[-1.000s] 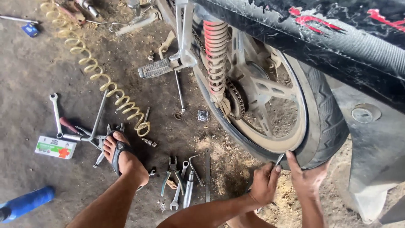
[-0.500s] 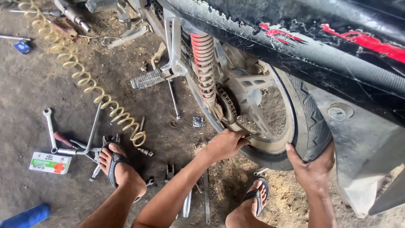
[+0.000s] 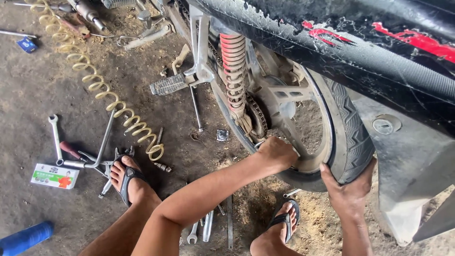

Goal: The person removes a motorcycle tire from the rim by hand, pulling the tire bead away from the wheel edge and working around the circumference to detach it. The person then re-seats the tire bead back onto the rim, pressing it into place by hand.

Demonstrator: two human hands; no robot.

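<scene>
A motorcycle's rear wheel (image 3: 348, 135) with a black tyre and a dusty cast rim stands at centre right, beside a red shock spring (image 3: 233, 64). My left hand (image 3: 276, 152) is curled round the lower edge of the rim, near the chain and hub. My right hand (image 3: 350, 189) presses its palm and fingers against the bottom of the tyre. Both of my feet wear sandals, the left foot (image 3: 128, 178) among the tools and the right foot (image 3: 284, 223) under the wheel.
A yellow coiled air hose (image 3: 102, 92) runs across the dirt floor. Wrenches (image 3: 56, 135) and several other hand tools lie at left and near my knees. A small green and white box (image 3: 54, 175), a blue cylinder (image 3: 26, 237), the black fairing (image 3: 360, 52) overhead.
My left hand has moved from low beside the tyre up to the rim's lower edge. My right hand has stayed on the tyre. The view has shifted closer to the wheel.
</scene>
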